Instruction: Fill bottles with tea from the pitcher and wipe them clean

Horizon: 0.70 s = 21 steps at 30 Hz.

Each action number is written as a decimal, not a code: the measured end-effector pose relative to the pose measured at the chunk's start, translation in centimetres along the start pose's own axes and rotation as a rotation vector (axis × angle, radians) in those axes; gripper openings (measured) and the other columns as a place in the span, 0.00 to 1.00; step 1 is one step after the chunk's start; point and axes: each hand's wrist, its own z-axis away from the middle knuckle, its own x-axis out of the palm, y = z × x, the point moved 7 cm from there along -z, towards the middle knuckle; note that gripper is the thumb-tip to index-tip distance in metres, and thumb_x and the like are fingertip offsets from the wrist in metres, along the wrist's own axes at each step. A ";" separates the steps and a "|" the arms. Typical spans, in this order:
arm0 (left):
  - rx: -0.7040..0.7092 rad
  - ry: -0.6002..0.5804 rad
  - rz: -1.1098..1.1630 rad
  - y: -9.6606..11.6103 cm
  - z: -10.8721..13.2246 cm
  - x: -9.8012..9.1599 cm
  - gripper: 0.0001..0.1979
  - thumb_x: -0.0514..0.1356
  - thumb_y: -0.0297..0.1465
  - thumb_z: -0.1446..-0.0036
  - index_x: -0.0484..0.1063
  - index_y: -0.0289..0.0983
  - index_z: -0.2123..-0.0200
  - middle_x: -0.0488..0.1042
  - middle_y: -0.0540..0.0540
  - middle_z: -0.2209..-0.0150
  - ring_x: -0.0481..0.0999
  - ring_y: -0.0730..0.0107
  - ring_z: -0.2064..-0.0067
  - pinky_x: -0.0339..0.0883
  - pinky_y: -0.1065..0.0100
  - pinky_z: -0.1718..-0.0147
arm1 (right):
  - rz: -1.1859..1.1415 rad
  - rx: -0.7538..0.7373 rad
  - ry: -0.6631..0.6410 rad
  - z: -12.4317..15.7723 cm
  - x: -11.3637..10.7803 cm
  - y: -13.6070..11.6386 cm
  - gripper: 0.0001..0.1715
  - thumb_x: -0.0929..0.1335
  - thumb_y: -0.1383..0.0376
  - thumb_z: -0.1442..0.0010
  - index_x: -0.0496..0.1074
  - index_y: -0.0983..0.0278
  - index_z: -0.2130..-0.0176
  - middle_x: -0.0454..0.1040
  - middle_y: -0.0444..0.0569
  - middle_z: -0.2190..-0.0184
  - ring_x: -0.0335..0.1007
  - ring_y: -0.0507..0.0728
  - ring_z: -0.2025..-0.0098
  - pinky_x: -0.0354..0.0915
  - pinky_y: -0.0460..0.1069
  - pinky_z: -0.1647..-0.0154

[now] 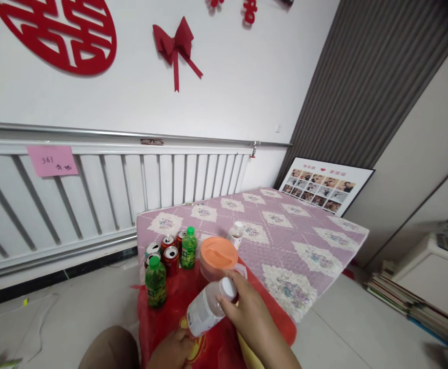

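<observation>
A clear plastic bottle (204, 311) with a white cap and a pale label lies tilted over the red tabletop. My right hand (243, 302) is closed around its upper end, just below the cap. At the bottle's lower end, my left hand (173, 348) has its fingers curled against the base; part of that hand is cut off by the frame. Just behind the bottle stands a clear pitcher with an orange lid (219, 252). Two green drink bottles, one nearer (156, 283) and one farther (188, 249), stand to the left.
Several opened drink cans (170, 259) cluster by the green bottles. Another white-capped bottle (235, 233) stands behind the pitcher. The red-covered table (153, 328) adjoins a bed with a purple floral cover (285, 246). A white radiator (193, 177) lines the wall.
</observation>
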 end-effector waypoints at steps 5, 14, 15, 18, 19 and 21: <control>0.008 0.265 0.124 1.6 1.7 -4.5 0.14 0.57 0.25 0.50 0.73 0.39 0.59 0.78 0.43 0.58 0.76 0.59 0.55 0.70 0.61 0.52 | -0.048 0.074 -0.054 0.8 1.9 0.9 0.31 0.68 0.69 0.49 0.68 0.66 0.45 0.73 0.57 0.47 0.70 0.63 0.46 0.63 0.57 0.43; 0.043 0.521 0.413 3.9 -0.8 -5.6 0.34 0.63 0.25 0.58 0.61 0.36 0.44 0.70 0.37 0.45 0.70 0.51 0.44 0.64 0.52 0.44 | -0.020 0.094 -0.193 0.5 6.5 -1.2 0.24 0.69 0.75 0.54 0.74 0.67 0.55 0.76 0.54 0.56 0.73 0.60 0.54 0.66 0.50 0.51; 0.062 0.511 0.432 4.2 -1.1 -5.5 0.33 0.63 0.25 0.57 0.62 0.36 0.44 0.71 0.37 0.46 0.71 0.52 0.45 0.65 0.53 0.45 | -0.004 0.089 -0.192 0.6 6.7 -1.3 0.21 0.69 0.75 0.54 0.75 0.66 0.58 0.76 0.52 0.59 0.73 0.59 0.56 0.66 0.50 0.53; 0.097 0.505 0.453 4.8 -1.6 -5.5 0.27 0.61 0.25 0.53 0.64 0.36 0.47 0.72 0.39 0.51 0.73 0.56 0.50 0.67 0.56 0.49 | 0.025 0.088 -0.182 0.8 7.3 -1.5 0.17 0.70 0.74 0.53 0.75 0.65 0.60 0.75 0.51 0.61 0.73 0.59 0.58 0.66 0.49 0.54; 0.097 0.512 0.455 4.8 -1.7 -5.7 0.25 0.60 0.25 0.53 0.64 0.36 0.48 0.73 0.40 0.52 0.73 0.57 0.51 0.68 0.57 0.50 | 0.021 0.086 -0.182 0.8 7.3 -1.5 0.20 0.70 0.73 0.52 0.75 0.65 0.57 0.75 0.52 0.59 0.72 0.59 0.56 0.66 0.50 0.52; 0.081 0.506 0.469 4.5 -1.7 -5.8 0.23 0.60 0.26 0.53 0.64 0.35 0.50 0.73 0.41 0.54 0.74 0.58 0.54 0.69 0.59 0.53 | 0.001 0.083 -0.184 0.9 7.4 -1.4 0.28 0.71 0.72 0.52 0.72 0.66 0.50 0.74 0.54 0.54 0.71 0.61 0.51 0.64 0.51 0.48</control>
